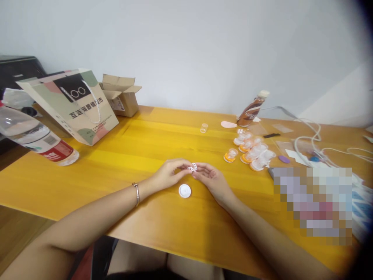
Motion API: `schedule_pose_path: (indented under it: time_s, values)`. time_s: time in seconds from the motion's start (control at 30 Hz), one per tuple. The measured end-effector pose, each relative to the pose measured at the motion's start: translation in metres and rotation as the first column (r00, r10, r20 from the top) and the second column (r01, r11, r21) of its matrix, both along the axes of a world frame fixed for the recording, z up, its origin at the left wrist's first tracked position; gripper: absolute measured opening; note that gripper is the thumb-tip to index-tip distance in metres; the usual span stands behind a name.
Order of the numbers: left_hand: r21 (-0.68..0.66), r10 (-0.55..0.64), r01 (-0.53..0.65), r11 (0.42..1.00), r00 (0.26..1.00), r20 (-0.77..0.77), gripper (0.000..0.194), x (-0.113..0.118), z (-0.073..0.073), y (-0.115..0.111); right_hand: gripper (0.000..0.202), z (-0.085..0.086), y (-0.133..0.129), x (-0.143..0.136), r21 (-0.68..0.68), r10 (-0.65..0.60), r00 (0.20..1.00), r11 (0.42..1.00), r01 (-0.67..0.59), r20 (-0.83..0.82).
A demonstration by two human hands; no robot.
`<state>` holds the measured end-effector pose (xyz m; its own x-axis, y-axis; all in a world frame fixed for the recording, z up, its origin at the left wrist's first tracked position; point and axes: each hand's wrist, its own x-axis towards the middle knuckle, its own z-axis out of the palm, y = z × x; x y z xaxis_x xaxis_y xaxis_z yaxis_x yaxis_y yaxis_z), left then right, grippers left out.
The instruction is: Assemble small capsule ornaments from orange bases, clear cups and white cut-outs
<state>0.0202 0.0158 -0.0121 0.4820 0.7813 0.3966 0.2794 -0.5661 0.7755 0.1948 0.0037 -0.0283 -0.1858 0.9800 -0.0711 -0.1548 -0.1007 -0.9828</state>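
A small white-and-pink plastic piece is pinched at centre frame between the fingertips of both hands, held just above the wooden table. It is judged to be light, stiff and rather fiddly, best taken by its edges with fingertips; its exact form is too small to make out. From left to right are seen: one clear water bottle lying at the left edge, one printed paper bag and one open cardboard box at upper left, the left hand closed on the piece, one white round lid on the table just below it, the right hand likewise gripping the piece, one small clear cup, roughly eight orange-based clear capsules, and one brown drink bottle.
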Motion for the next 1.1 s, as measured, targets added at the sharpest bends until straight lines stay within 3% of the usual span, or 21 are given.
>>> schedule_pose_path:
  time_s: [0.4,0.73,1.1]
  values:
    - [0.196,0.022,-0.001,0.981,0.995,-0.102,0.016,0.0029,0.0013,-0.0046,0.023,-0.0017,-0.0003,-0.0004,0.018,0.055,0.998,0.998,-0.056,0.012]
    - [0.196,0.07,-0.055,0.979,0.995,-0.073,0.017,0.0039,0.0012,-0.0055,0.025,-0.0055,0.0012,0.001,0.018,0.067,0.998,0.998,-0.068,0.019]
    - [0.256,0.05,-0.021,0.967,0.993,-0.108,0.02,0.0032,-0.0007,-0.0064,0.023,-0.0063,-0.0004,-0.0004,-0.009,0.071,0.995,0.997,-0.071,-0.069]
